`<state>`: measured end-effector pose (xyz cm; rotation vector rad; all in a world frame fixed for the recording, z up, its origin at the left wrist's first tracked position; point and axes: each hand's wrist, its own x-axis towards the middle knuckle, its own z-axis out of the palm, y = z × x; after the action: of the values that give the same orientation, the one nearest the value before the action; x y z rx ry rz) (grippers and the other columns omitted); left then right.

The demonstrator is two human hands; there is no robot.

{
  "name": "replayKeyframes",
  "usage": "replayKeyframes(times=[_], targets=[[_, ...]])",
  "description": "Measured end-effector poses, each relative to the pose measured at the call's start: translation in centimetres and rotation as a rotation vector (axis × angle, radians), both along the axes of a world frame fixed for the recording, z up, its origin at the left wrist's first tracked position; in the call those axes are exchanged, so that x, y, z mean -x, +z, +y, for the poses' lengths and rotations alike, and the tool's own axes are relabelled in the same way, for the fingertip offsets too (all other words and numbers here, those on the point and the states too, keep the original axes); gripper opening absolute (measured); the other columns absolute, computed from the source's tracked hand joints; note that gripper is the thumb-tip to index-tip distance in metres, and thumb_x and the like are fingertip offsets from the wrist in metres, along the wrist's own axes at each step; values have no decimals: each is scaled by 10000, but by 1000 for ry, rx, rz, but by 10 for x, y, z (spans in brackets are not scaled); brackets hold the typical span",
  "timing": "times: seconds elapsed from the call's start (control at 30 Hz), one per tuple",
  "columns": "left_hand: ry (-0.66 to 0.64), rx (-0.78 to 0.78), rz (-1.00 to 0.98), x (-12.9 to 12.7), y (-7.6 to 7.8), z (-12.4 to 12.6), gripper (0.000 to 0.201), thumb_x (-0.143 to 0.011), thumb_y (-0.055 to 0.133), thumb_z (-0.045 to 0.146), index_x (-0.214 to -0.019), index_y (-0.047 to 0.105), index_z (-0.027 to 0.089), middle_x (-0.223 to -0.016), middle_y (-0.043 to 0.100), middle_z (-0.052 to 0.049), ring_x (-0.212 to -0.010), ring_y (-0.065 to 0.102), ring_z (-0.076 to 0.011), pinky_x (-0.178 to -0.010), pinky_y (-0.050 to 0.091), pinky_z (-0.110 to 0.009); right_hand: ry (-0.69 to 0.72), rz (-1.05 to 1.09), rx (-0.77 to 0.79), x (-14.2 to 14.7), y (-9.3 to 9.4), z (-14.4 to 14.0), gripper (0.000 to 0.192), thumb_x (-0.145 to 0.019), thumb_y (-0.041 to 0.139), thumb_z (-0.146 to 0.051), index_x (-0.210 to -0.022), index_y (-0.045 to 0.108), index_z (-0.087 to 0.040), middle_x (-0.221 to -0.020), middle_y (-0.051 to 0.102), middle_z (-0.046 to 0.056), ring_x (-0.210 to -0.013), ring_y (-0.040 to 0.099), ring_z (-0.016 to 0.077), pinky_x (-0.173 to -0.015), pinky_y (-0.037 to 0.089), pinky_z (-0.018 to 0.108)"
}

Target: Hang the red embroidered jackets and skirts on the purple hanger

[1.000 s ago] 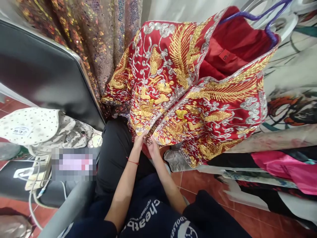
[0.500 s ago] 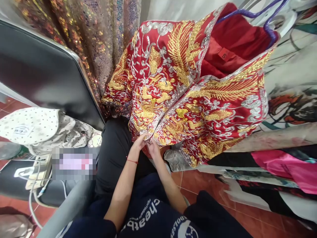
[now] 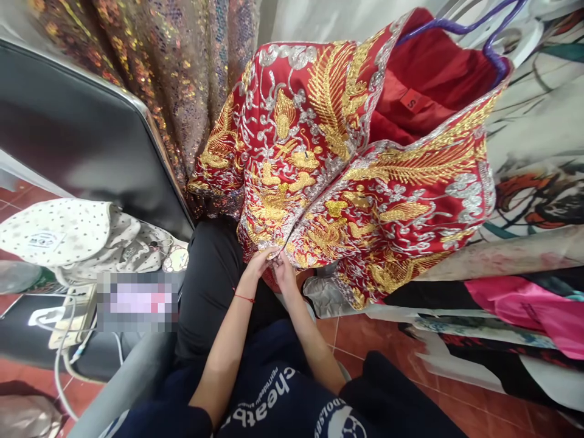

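Red embroidered jacket [image 3: 347, 176] hangs on a purple hanger [image 3: 493, 36], long axis from upper right down to lower left. Left hand [image 3: 256, 266] and right hand [image 3: 285, 272], close together, pinch its bottom front edges.

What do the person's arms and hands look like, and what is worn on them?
Both forearms are bare. The left hand has a thin red string bracelet around its wrist. The right hand shows no ring or bracelet. Dark navy sleeves with white print nearby end near the elbows.
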<state>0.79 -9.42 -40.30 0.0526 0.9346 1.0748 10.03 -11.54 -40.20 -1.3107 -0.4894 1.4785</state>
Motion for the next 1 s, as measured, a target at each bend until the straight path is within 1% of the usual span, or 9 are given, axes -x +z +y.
replayKeyframes(times=[0.13,0.3,0.5,0.6,0.63,0.73,0.83,0.9,1.0], targets=[[11,-35,31,-2,0,-2,122,-661,823,156,-705,717,115,-665,672,-32,-578,579,-92,-583,443,-216,-67,46,-14,1,-2,0,401,-734,664,-284,-1134,636,-279,-1074,741,5,-834,669,138,-765,568,263],[55,-59,91,-3,0,-2,168,-640,849,168,-716,715,101,-657,677,-37,-587,598,-115,-596,462,-247,-99,83,-10,3,-5,1,420,-720,709,-309,-1128,641,-239,-956,746,1,-719,647,125,-721,564,264],[169,-96,169,-4,0,0,317,-546,885,164,-834,756,123,-821,751,-54,-753,680,-156,-764,522,-283,-94,97,14,5,-7,11,317,-756,703,-294,-1067,663,-248,-896,747,-20,-801,681,139,-724,563,251],[195,-92,200,-4,2,-1,331,-539,888,183,-834,752,118,-814,753,-55,-742,677,-156,-762,520,-289,-32,106,80,1,-5,12,240,-780,720,-338,-980,666,-217,-832,739,-9,-736,675,135,-670,545,242],[200,-86,211,-4,2,-2,328,-542,888,189,-831,750,116,-801,751,-53,-727,671,-155,-750,517,-288,14,109,114,-2,-3,11,238,-794,724,-377,-942,668,-200,-792,734,4,-697,669,139,-632,533,244],[221,-60,246,-4,3,-3,318,-549,887,192,-825,748,119,-775,746,-44,-705,655,-151,-729,502,-282,200,106,221,-13,5,1,333,-813,729,-482,-848,681,-155,-673,707,45,-633,672,164,-540,482,246],[245,-40,259,-4,-1,-3,306,-548,882,178,-816,742,126,-791,745,-34,-725,653,-144,-756,492,-273,334,68,270,-24,18,-9,321,-795,754,-446,-814,707,-129,-622,698,56,-587,661,170,-505,438,237],[255,-32,254,-4,-5,-1,298,-544,880,171,-799,731,129,-779,733,-19,-715,641,-134,-755,485,-264,352,23,253,-29,28,-11,304,-801,732,-429,-818,728,-125,-630,710,48,-546,631,141,-502,413,222],[261,-28,233,-5,-10,1,293,-551,886,177,-779,708,130,-746,704,3,-690,624,-122,-732,481,-252,310,-55,183,-31,41,-5,314,-793,705,-444,-862,754,-141,-698,746,33,-557,620,99,-527,397,194]])
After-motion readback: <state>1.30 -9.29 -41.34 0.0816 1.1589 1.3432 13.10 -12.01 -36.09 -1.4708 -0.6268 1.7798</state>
